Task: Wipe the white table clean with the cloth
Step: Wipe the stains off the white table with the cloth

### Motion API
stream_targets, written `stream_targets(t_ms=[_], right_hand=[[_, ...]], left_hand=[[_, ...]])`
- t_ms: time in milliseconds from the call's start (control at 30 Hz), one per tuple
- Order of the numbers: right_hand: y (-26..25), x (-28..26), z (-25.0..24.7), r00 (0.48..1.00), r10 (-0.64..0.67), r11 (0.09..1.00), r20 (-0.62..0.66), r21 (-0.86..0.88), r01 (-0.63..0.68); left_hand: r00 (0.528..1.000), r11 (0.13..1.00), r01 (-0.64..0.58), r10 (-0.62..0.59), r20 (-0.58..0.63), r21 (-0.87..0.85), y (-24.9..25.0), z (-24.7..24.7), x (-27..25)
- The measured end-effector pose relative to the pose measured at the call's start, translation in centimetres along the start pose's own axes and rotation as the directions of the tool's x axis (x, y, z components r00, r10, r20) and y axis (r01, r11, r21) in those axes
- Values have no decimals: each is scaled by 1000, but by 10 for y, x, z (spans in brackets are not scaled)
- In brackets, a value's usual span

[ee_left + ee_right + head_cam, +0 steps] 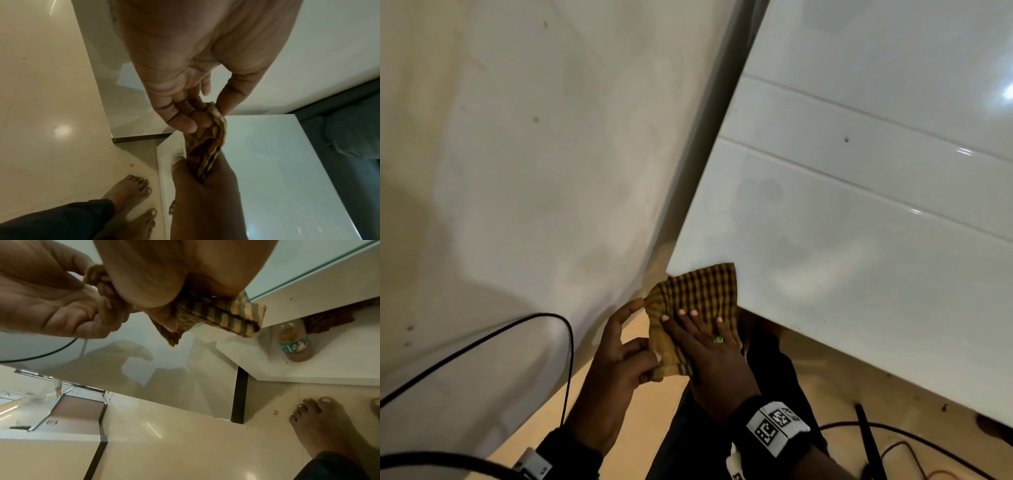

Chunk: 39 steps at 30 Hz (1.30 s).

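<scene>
A yellow cloth with black checks (698, 291) hangs over the near corner of the glossy white table (859, 240). My right hand (698, 329) lies over it with the fingers stretched along the top. In the left wrist view the cloth (207, 146) runs into the crook of the right hand's (205, 186) thumb, so this hand grips it. My left hand (643, 332) is just off the corner and pinches the cloth's left edge between thumb and fingers (193, 125). The right wrist view shows the folded cloth (232, 316) under my palm at the table (329, 285) edge.
A beige tiled floor (517, 171) lies left of the table. A black cable (517, 332) loops over it near my left arm, and more cables (911, 435) lie at lower right. A bottle of brown liquid (294, 344) stands on a low shelf under the table. My bare feet (320, 423) are beside it.
</scene>
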State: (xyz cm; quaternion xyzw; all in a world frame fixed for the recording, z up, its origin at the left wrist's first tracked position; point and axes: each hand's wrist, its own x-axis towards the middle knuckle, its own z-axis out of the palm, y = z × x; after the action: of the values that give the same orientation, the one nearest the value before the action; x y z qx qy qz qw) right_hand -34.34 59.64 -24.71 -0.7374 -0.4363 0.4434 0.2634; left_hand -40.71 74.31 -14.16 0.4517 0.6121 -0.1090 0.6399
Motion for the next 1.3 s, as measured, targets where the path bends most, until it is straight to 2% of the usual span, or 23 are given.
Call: stream_targets(t_ms=[100, 200, 367, 533, 633, 700, 733, 767, 833, 867, 1000, 1133, 1200, 1300], right_hand=[[-20, -16, -14, 1000, -29, 988, -2, 149, 29], [-31, -34, -29, 991, -7, 983, -131, 179, 30], [-21, -56, -48, 954, 150, 976, -258, 193, -101], [-22, -79, -82, 950, 149, 977, -276, 190, -98], [-20, -100, -111, 934, 214, 971, -286, 165, -172], [-13, -114, -129, 914, 255, 966, -317, 136, -222], [-10, -120, -138, 905, 267, 963, -331, 124, -238], [-7, -127, -148, 896, 276, 961, -348, 119, -250], [-1, -147, -169, 873, 278, 960, -400, 127, -248], [4, -160, -181, 855, 283, 959, -435, 117, -258], [31, -212, -221, 789, 341, 938, -512, 126, -323], [76, -276, -254, 740, 394, 917, -545, 179, -357], [102, -310, -264, 725, 426, 904, -540, 227, -362], [142, -362, -273, 715, 430, 903, -551, 247, -353]], left_hand=[[997, 1000, -20, 20, 71, 2, 7, -1, -23], [992, 999, -52, 52, 113, -9, 17, 1, -45], [991, 988, -84, 97, 98, -126, 29, 8, -63], [989, 979, -131, 141, 52, -156, 44, 16, -65], [953, 978, -204, 208, 218, -41, 58, 24, -68], [912, 941, -318, 272, 307, 112, 60, 36, -69], [886, 880, -414, 331, 324, 234, 59, 42, -69], [847, 774, -518, 405, 346, 363, 58, 50, -69], [733, 525, -678, 537, 418, 515, 60, 72, -67], [676, 433, -730, 567, 470, 528, 61, 87, -64], [523, 216, -838, 582, 623, 501, 72, 148, -69], [312, -90, -905, 527, 791, 416, 74, 222, -67], [265, -177, -906, 469, 843, 384, 68, 262, -65], [249, -203, -918, 368, 896, 339, 49, 322, -72]])
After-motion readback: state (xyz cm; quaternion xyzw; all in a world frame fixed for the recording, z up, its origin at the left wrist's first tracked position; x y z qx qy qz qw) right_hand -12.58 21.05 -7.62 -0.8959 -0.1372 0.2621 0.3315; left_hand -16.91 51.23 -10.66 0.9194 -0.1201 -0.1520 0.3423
